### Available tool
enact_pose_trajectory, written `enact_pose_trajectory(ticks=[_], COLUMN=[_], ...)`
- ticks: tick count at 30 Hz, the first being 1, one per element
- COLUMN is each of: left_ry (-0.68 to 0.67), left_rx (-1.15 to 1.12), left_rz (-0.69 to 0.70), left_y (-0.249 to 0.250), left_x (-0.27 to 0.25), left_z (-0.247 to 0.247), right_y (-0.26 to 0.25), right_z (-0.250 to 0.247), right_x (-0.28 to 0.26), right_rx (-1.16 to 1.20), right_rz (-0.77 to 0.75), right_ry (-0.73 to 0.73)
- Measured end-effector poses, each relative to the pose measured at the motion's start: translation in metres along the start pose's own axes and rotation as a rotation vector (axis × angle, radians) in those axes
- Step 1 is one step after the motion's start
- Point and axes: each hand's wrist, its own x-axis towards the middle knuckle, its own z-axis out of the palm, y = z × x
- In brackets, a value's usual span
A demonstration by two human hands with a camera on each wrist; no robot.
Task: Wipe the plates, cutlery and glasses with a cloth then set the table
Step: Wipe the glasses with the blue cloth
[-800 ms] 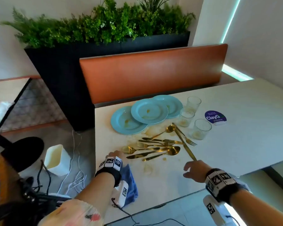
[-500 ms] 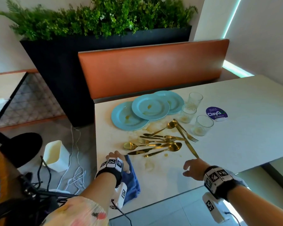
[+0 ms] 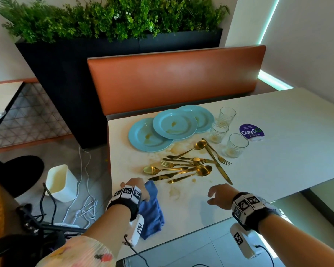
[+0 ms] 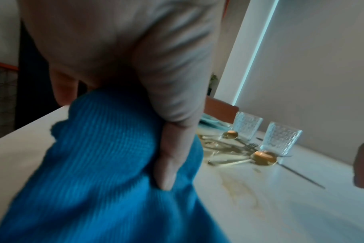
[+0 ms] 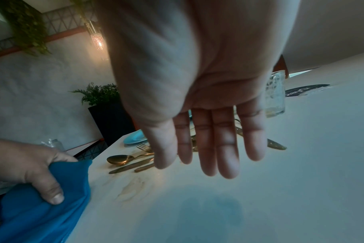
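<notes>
The cloth point(image 3: 151, 209) is blue, ribbed and crumpled; it lies at the near left edge of the table point(image 3: 278, 160), bunched under the left hand point(image 3: 136, 187), whose fingers and thumb curl round its folds. The right hand point(image 3: 219, 194) hovers above the table surface with fingers straight and close together, holding nothing. Three light-blue plates point(image 3: 175, 126) overlap in a row at the far left of the table — each carries a brownish smear. Three textured glasses point(image 3: 236, 145) stand to their right; at least two have brown residue at the bottom. Gold cutlery point(image 3: 189, 166) lies in a loose heap between plates and hands — exact piece count cannot be told.
</notes>
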Motion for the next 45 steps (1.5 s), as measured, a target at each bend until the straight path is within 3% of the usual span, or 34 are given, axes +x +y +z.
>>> enact_pose_trajectory(ticks=[9,15,20,24,33,38,42,45], left_ry=[0.037,0.015,-0.103,-0.182,0.014,0.047,0.177,0.108], left_rx=[-0.148,-0.613,-0.891,-1.025,-0.79,-0.666,-0.457,-0.386], left_rz=[0.483,0.642,0.788,0.864,0.742,0.704,0.545,0.455], left_y=[0.076,0.124,0.16,0.193,0.262,0.298,0.308,0.307], left_x=[-0.036,-0.055,-0.061,-0.058,-0.018,0.011,0.04,0.06], left_z=[-0.075,-0.12,-0.137,-0.137,-0.127,-0.11,-0.091,-0.069], right_y=[-0.026,-0.023,0.0,0.019,0.078,0.127,0.173,0.195], right_z=[-0.043,-0.092,-0.121,-0.126,-0.148,-0.165,-0.178,-0.182], right_x=[-0.001,-0.01,-0.019,-0.026,-0.015,0.011,0.031,0.046], right_rx=[0.119,0.504,0.994,1.241,1.563,1.436,1.384,1.372], right_rz=[-0.109,-0.142,-0.168,-0.1,0.005,0.148,0.181,0.183], right_ry=[0.117,0.306,0.347,0.429,0.484,0.478,0.502,0.525])
